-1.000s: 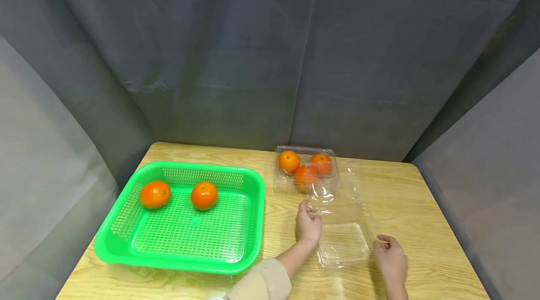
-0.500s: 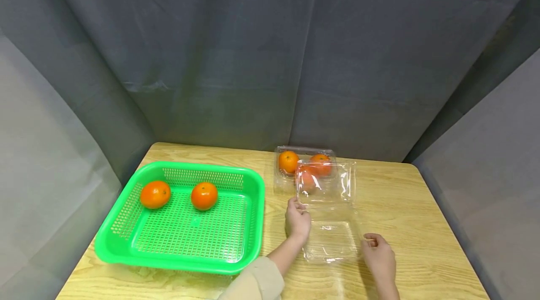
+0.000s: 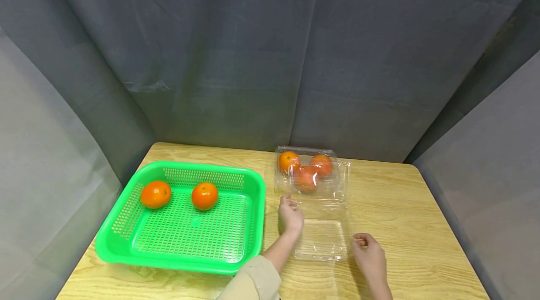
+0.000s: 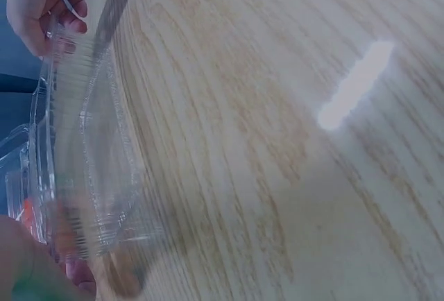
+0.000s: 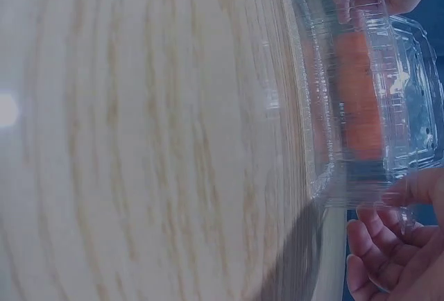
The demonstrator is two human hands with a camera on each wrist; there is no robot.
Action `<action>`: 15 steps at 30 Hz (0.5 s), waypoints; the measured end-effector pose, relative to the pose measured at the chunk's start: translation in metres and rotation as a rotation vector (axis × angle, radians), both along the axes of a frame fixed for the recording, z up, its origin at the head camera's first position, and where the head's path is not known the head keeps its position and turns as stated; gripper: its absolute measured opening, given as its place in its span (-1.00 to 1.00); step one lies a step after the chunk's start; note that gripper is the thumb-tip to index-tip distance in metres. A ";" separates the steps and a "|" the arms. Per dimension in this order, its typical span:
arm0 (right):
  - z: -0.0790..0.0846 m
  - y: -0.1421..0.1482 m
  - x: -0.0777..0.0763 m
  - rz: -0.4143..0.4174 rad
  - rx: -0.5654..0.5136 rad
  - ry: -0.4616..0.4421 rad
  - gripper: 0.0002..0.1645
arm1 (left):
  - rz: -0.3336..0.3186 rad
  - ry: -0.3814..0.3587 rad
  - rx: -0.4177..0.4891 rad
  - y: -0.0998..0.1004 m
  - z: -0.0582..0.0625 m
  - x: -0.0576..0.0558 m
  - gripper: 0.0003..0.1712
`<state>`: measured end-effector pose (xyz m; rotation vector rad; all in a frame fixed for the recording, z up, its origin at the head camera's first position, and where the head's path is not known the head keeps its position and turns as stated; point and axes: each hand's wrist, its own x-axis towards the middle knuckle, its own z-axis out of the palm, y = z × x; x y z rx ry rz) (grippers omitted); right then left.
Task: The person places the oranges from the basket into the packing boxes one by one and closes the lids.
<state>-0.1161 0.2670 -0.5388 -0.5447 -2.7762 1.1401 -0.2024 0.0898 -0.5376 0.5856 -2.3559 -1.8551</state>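
Note:
An empty clear plastic clamshell box (image 3: 321, 240) is held between my two hands, close over the wooden table, its lid folded back away from me. My left hand (image 3: 291, 218) grips its left edge. On the opposite side my right hand (image 3: 370, 257) pinches the rim between thumb and fingers, which the right wrist view shows at the plastic edge (image 5: 361, 176). Behind the raised lid, a second clear box (image 3: 305, 150) holds three oranges, one of them a front orange (image 3: 304, 179) seen through the lid.
A green plastic basket (image 3: 253, 225) stands on the left of the wooden table (image 3: 401, 206), with a left orange (image 3: 156, 194) and a right orange (image 3: 205, 196) inside. Grey curtains (image 3: 236, 56) enclose the table at the back and sides.
Both hands have moved left with the empty clamshell box, bringing its lid further across the oranges behind. The basket and its oranges have stayed put.

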 end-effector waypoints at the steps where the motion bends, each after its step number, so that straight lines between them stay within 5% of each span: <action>1: -0.001 -0.001 0.000 0.002 0.001 0.000 -0.67 | 0.004 0.005 -0.006 0.000 -0.001 -0.001 -0.37; 15: -0.004 -0.013 -0.001 0.088 -0.039 -0.015 -0.68 | 0.042 0.003 0.016 -0.014 -0.005 -0.008 -0.39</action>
